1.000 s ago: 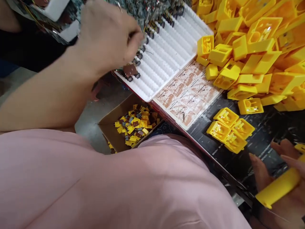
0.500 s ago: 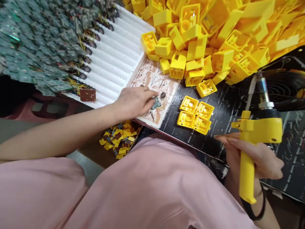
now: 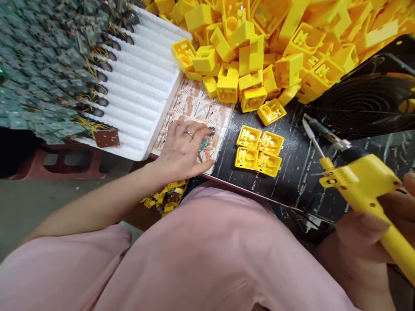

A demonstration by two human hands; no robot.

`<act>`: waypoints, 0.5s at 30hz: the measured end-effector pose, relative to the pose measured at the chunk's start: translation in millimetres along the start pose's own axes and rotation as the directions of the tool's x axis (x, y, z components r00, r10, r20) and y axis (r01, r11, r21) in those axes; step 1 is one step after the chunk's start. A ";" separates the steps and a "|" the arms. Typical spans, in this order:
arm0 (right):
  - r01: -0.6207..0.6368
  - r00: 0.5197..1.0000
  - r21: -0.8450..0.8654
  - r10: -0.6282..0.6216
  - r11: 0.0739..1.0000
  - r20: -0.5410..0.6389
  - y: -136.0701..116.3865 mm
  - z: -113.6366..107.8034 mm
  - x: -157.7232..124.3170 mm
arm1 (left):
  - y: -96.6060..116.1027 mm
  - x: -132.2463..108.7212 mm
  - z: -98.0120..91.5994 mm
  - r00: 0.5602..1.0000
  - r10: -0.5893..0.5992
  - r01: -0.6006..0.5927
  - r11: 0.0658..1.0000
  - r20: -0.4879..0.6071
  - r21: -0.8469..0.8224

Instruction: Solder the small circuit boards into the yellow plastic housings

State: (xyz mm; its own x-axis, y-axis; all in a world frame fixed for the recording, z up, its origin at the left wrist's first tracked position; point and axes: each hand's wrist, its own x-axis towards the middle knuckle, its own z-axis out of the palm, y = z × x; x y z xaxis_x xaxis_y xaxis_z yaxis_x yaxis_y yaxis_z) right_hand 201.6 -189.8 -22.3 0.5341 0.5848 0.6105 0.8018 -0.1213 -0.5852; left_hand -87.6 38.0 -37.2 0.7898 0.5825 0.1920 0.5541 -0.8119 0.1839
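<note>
My left hand (image 3: 184, 149) rests over the brown-and-white patterned sheet, thumb and index finger apart. Between them lies a small green circuit board (image 3: 204, 146) with thin wires, partly hidden by the fingers. The index fingertip is at a small round speaker (image 3: 212, 130), apparently touching it. On the right, my right hand (image 3: 366, 233) is closed round the handle of a yellow soldering gun (image 3: 363, 181), its metal tip tilted up and left over the black mat. Several open yellow housings (image 3: 259, 149) sit in a two-by-two block between the hands.
A big heap of yellow housings (image 3: 253, 56) fills the back. To the left, a ridged white foam tray (image 3: 142, 86) carries many wired circuit boards (image 3: 48, 73). A black round fan-like grille (image 3: 359, 108) stands back right. Below the bench edge, a box holds yellow pieces (image 3: 167, 198).
My left thumb and index finger have spread apart around the circuit board. The soldering gun has tipped from upright to leaning left, and my right hand has come closer to the camera. The view has shifted slightly.
</note>
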 end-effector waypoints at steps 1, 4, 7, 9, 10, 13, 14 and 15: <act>0.002 0.993 0.000 -0.002 1.000 -0.114 -4.6 5.8 2.5 | 1.4 -0.5 5.3 0.999 -0.022 0.020 0.999 -0.040 -0.045; -0.027 0.969 0.043 0.037 0.999 -0.244 -11.8 20.2 6.0 | 4.9 3.8 13.1 0.993 -0.053 0.035 0.986 -0.104 -0.165; -0.037 0.989 0.103 0.051 0.994 -0.136 -5.0 25.6 5.9 | 10.7 14.7 13.2 0.996 -0.034 0.012 0.964 -0.078 -0.264; 0.005 0.991 0.127 0.012 0.992 -0.131 5.5 25.9 7.0 | 15.0 22.2 12.6 0.999 0.006 -0.020 0.950 -0.045 -0.310; 0.029 0.983 0.136 -0.004 0.990 -0.184 11.0 25.8 8.0 | 16.5 25.3 12.5 0.999 0.028 -0.035 0.947 -0.025 -0.321; 0.006 0.932 0.204 0.068 0.979 -0.355 21.6 26.4 10.7 | 17.8 28.9 12.7 0.997 0.068 -0.050 0.947 0.048 -0.317; -0.019 0.924 0.236 0.107 0.971 -0.366 22.2 26.9 10.8 | 17.3 28.1 12.9 0.995 0.074 -0.049 0.949 0.068 -0.313; -0.047 0.923 0.268 0.145 0.962 -0.357 21.3 27.4 10.4 | 16.8 26.5 13.1 0.994 0.076 -0.047 0.951 0.081 -0.307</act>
State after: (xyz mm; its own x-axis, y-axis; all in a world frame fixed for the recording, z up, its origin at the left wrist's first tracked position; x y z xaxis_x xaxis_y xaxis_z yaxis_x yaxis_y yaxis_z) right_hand 216.9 -164.3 -43.0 0.7047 0.2360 0.6691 0.6744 0.0704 -0.7350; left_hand -54.0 39.3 -41.6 0.8480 0.5145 0.1270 0.4087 -0.7875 0.4613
